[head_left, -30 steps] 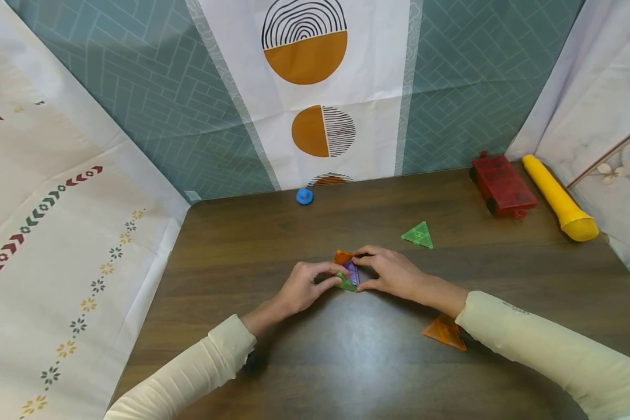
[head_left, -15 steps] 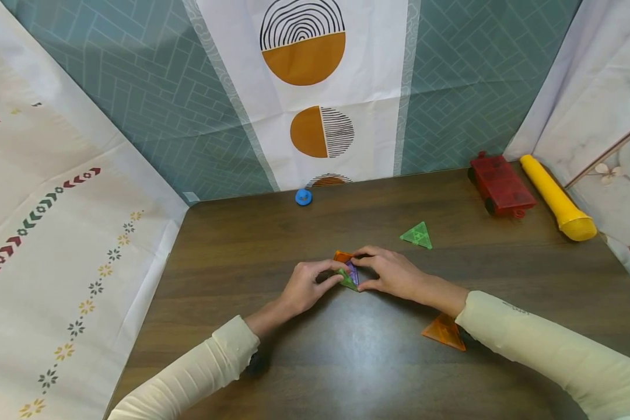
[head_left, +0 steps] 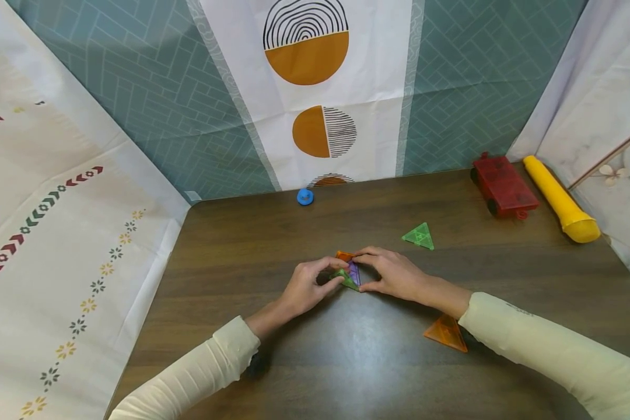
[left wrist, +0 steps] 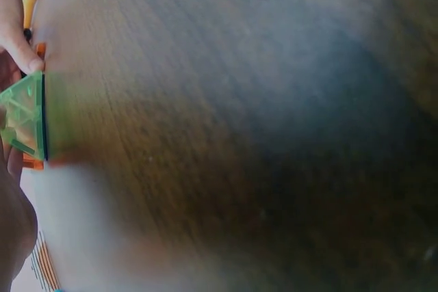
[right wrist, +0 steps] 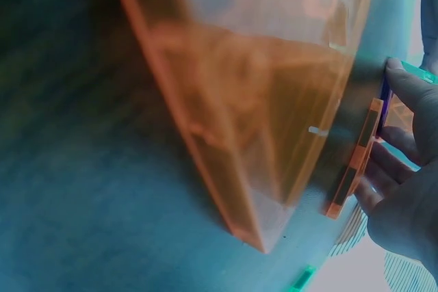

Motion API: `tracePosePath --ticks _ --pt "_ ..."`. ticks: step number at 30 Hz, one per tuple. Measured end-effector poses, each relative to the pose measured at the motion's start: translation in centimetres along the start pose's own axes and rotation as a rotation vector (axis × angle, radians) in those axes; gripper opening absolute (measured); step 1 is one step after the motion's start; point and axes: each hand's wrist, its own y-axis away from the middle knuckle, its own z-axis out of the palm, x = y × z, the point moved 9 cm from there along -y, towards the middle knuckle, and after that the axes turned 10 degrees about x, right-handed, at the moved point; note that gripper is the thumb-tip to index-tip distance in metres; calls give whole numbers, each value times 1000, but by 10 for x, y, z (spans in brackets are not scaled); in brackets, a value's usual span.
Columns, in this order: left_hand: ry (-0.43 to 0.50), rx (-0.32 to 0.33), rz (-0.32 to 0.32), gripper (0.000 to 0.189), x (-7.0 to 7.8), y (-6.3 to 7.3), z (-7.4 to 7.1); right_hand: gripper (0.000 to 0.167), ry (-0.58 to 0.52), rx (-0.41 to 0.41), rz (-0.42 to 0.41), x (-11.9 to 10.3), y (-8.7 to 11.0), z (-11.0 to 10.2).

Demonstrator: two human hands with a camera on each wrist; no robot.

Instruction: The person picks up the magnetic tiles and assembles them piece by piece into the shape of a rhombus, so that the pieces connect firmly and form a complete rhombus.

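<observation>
Near the table's middle, my two hands meet around a small group of translucent triangular magnetic tiles. My left hand (head_left: 305,286) pinches a green magnetic tile (head_left: 350,281) between thumb and index finger; the left wrist view has this green tile (left wrist: 27,115) standing up from the table. My right hand (head_left: 394,274) holds a purple magnetic tile (head_left: 354,273) from the other side, thumb at its near corner and fingers at the far end. Behind it stands an orange magnetic tile (head_left: 345,255), partly hidden by fingers; its edge (right wrist: 354,162) shows beside the right fingers in the right wrist view.
A loose orange magnetic tile (head_left: 446,334) lies under my right forearm, a loose green one (head_left: 419,235) farther back. At the back are a blue ring-shaped piece (head_left: 305,197), a red toy cart (head_left: 505,185) and a yellow toy microphone (head_left: 560,198). Fabric-covered walls border the table (head_left: 231,233).
My left index finger has lifted slightly off the green tile's upper edge, exposing more of it. My right hand and the loose pieces stay where they were.
</observation>
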Motion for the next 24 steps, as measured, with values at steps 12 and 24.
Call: tracePosePath --ticks 12,24 --pt "10 14 28 27 3 3 -6 66 -24 -1 20 0 1 -2" --pt "-55 31 30 20 -1 6 -8 51 -26 5 0 -3 1 -1"
